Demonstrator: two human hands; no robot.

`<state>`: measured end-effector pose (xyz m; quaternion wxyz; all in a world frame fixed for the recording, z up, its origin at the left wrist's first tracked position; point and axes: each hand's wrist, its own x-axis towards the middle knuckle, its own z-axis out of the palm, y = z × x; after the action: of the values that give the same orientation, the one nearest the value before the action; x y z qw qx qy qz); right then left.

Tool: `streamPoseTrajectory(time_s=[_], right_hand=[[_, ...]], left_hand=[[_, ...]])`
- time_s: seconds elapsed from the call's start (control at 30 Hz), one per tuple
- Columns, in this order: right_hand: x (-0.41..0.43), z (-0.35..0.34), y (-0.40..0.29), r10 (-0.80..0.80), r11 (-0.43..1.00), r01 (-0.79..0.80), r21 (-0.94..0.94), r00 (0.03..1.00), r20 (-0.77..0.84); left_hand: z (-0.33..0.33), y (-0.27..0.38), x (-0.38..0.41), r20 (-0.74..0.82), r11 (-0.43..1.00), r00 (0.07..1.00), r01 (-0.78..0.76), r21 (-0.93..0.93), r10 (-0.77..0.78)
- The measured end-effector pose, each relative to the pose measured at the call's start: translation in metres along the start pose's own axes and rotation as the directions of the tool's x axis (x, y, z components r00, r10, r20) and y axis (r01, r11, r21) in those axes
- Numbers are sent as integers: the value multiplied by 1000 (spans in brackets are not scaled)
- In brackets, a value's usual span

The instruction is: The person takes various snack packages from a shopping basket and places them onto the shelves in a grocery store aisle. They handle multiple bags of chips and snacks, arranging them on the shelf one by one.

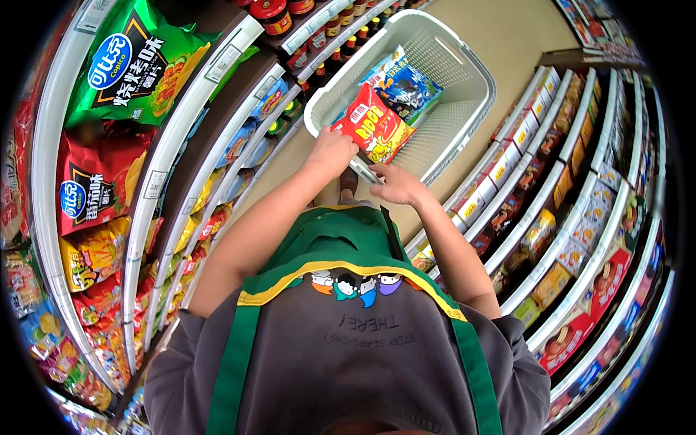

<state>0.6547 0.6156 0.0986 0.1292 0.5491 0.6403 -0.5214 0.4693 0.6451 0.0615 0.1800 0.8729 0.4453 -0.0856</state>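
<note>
A white perforated plastic basket (462, 109) stands in the aisle before me, tilted in the view. Inside it lie a red snack bag (375, 122) and, partly beneath or beside it, a blue snack bag (410, 87). My left hand (334, 149) is at the basket's near left corner, its fingers on the lower left edge of the red bag; whether they grip the bag or only rest there is hard to tell. At the near right end of the basket is my right hand (396, 182), fingers spread and partly bent by the rim, with no item visible in it.
Shelves on the left hold a large green chip bag (138, 70), a dark red chip bag (100, 179) and other snacks. Beyond them stand jars with red lids (270, 13) and bottles. Curving along the right, more shelves (576, 136) carry packaged goods. Tan floor (511, 38) shows behind the basket.
</note>
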Motion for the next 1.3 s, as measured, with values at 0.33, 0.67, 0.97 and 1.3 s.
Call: streamPoseTrajectory(time_s=[0.33,0.67,0.97,1.3], right_hand=[[-2,69,-2,101,921,-306,-240,783,-614],[1,74,-3,171,881,-399,-253,769,-616],[-32,155,-33,67,940,-210,-267,885,-461],[-57,212,-60,-53,945,-35,-324,965,-257]], left_hand=[[3,-21,9,-33,967,966,-256,8,257],[0,-19,-15,-157,961,948,-270,61,276],[22,-20,-100,40,951,950,-310,-18,310],[43,-13,-184,-77,961,974,-224,-165,213]])
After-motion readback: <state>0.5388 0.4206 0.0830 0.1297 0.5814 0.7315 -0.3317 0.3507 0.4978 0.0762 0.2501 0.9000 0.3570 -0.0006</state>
